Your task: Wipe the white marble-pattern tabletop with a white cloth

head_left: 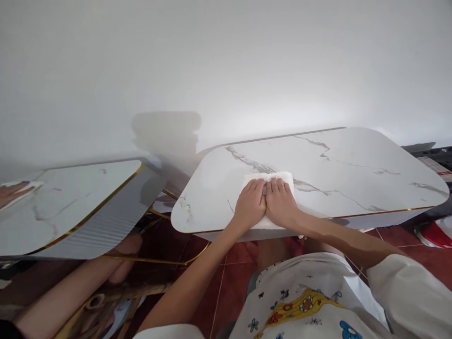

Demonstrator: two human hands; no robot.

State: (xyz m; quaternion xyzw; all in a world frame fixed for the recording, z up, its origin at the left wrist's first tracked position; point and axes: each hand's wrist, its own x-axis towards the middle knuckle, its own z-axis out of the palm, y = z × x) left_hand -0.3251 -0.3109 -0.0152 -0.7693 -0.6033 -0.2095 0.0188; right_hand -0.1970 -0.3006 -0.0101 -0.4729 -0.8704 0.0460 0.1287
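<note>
Worktop (367,188), one: white marble-pattern top, grey-brown veining, rounded corners, gold trim along the near edge; stands beside a pale wall (282,61).

White fluffy cloth (268,176), one: lies on the worktop, left of its middle, reaching the near edge.

Left hand (250,201) and right hand (281,202): side by side on the cloth, palms down, thumbs near each other. Grip of each: fingers together, laid over the cloth; whether either clamps a fold cannot be told.

Second marble-pattern table (95,195), one: left of the worktop's left end, gold-trimmed; a co-worker's hand (13,194) rests on a white wipe (30,189) there.

Floor (240,254): red tile, below the near edge.
</note>
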